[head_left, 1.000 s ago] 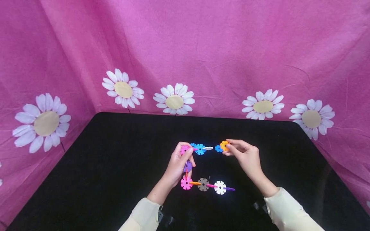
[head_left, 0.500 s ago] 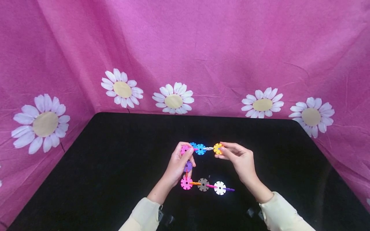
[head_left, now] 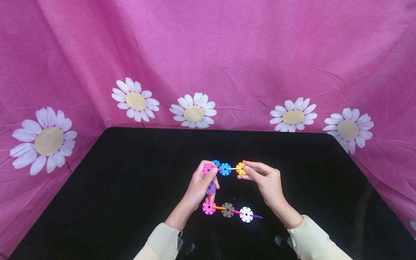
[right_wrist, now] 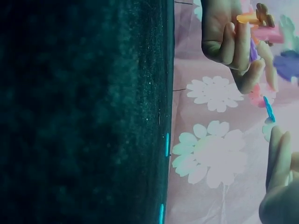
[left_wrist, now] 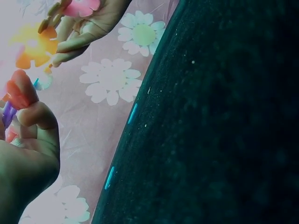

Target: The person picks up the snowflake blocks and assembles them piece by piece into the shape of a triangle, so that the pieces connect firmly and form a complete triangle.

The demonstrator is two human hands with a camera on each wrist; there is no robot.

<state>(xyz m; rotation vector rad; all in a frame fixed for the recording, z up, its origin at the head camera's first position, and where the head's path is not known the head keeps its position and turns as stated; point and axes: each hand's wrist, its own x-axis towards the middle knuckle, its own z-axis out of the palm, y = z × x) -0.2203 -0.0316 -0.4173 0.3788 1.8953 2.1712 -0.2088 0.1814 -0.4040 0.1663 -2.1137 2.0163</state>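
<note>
A chain of notched plastic snowflake discs is held up above the table. My left hand [head_left: 200, 182] pinches a pink disc [head_left: 208, 169] at its upper left corner, thumb across it. From there run a blue disc [head_left: 225, 169], a white disc [head_left: 233, 168] seen edge-on and a yellow-orange disc [head_left: 241, 168]. My right hand [head_left: 268, 180] pinches the yellow-orange disc, which meets the white one. Below the left hand hang a purple disc [head_left: 211, 188] and a lower pink disc [head_left: 209, 207]. A grey disc [head_left: 228, 209] and a white disc [head_left: 246, 214] extend rightward, ending in a purple disc [head_left: 258, 217].
A black table [head_left: 156, 155] lies beneath both hands. Pink cloth [head_left: 227, 54] with large white daisies surrounds its back and sides. Another blue disc [head_left: 216, 164] shows behind the upper pink disc. Short cyan strips [left_wrist: 133, 113] appear near the table edge in the wrist views.
My right hand has moved left with the yellow-orange disc, closing the gap to the white disc. The white disc now looks thinner, edge-on. The left hand has stayed almost still.
</note>
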